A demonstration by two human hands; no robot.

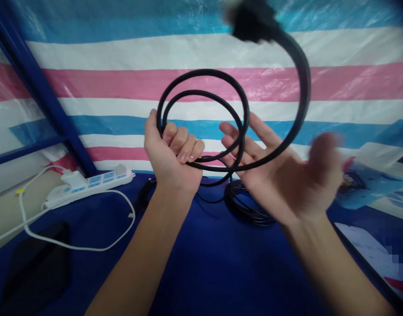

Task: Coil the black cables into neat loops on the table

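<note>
My left hand (170, 153) is raised in front of me, fingers curled shut round the loops of a thick black cable (240, 101). The cable forms two coils between my hands. Its free end arcs up and over to a blurred black plug (252, 19) at the top. My right hand (280, 175) is open, palm up and fingers spread, with the cable strand lying across the palm; its thumb is smeared by motion. More black cable (245, 204) lies bundled on the blue cloth below my hands.
A white power strip (89, 184) with a white cord (79, 245) lies at the left on the blue tablecloth (208, 263). A dark flat object (37, 267) lies at the lower left. A striped tarp (105, 79) hangs behind. Printed sheets (369, 193) lie at the right.
</note>
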